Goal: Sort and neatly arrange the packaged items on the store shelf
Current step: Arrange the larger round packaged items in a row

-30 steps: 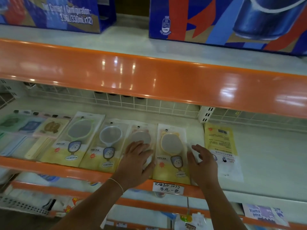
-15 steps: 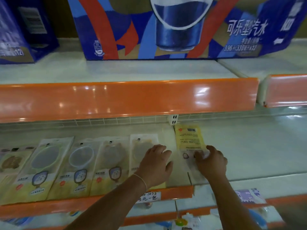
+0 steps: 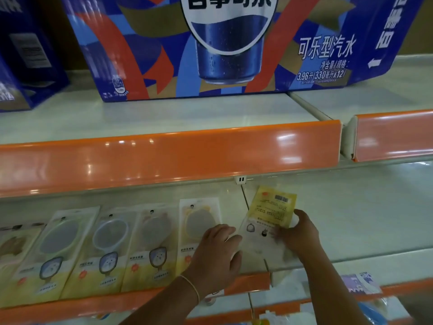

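Right hand (image 3: 298, 233) gripping the yellow-backed packet (image 3: 271, 213) by its right edge, fingers curled over it, thumb beneath, packet tilted on the pale shelf (image 3: 351, 207) just right of the packet row (image 3: 117, 245); left hand (image 3: 216, 256) flat, fingers spread, on the row's rightmost packet (image 3: 199, 221).

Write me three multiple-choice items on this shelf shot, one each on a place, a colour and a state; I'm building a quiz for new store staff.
1. Where does the yellow-backed packet lie?
A. left end of the row
B. right of the mirror packets
C. upper shelf

2. What colour is the shelf edge strip?
A. orange
B. green
C. white

3. What is the right hand doing?
A. hanging free
B. holding a can
C. holding the yellow-backed packet

Answers: 1 B, it lies past the rightmost mirror packet; 2 A, the strip is glossy orange; 3 C, its fingers curl on the packet's edge.
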### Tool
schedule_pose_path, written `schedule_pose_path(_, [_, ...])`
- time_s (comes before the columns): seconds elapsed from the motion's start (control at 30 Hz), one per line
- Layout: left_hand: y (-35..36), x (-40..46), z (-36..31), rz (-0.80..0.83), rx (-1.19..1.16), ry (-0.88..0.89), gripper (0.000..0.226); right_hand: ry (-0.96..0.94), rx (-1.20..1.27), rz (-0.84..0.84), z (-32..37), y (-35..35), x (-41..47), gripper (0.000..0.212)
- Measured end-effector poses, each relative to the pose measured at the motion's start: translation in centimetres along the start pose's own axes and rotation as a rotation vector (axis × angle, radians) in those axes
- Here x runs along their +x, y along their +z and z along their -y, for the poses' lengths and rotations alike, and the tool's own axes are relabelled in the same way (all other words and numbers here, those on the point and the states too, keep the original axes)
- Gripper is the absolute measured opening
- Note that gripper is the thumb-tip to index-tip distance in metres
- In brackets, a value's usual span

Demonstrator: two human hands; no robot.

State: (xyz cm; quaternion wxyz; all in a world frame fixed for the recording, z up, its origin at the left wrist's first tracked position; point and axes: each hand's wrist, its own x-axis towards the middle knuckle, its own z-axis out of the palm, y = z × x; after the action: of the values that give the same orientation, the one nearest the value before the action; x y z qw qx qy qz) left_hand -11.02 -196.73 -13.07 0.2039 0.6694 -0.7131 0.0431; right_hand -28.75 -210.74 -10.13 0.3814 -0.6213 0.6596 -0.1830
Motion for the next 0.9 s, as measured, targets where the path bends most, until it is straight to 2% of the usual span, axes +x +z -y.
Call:
schedule_pose_path(0.3, [-1.6, -0.7, 0.9, -0.114, -0.061, 0.027, 0.032, 0.177, 0.589, 0.011, -0.7, -0.7, -1.7, 0.052])
schedule_pose_path(0.43, [-3.0, -1.7, 2.5, -0.114, -0.118, -0.022, 0.034, 0.112, 0.751, 0.053, 0.5, -0.6, -3.4, 0.049])
schedule_pose_path(0.6, [-4.9, -4.7, 5.7, -0.189, -0.133, -0.065, 0.027, -0.002, 0.819, 0.112, 3.9, 1.6, -6.5, 0.042])
schedule_pose_path(0.7, [-6.1, -7.0, 8.0, -0.186, -0.130, -0.117, 0.032, -0.049, 0.824, 0.156, 5.3, 4.6, -8.1, 0.044])
schedule_pose_path(0.9, [-8.8, -12.1, 12.0, -0.278, -0.139, -0.245, 0.037, -0.152, 0.625, 0.300, 7.4, 11.7, -12.5, 0.052])
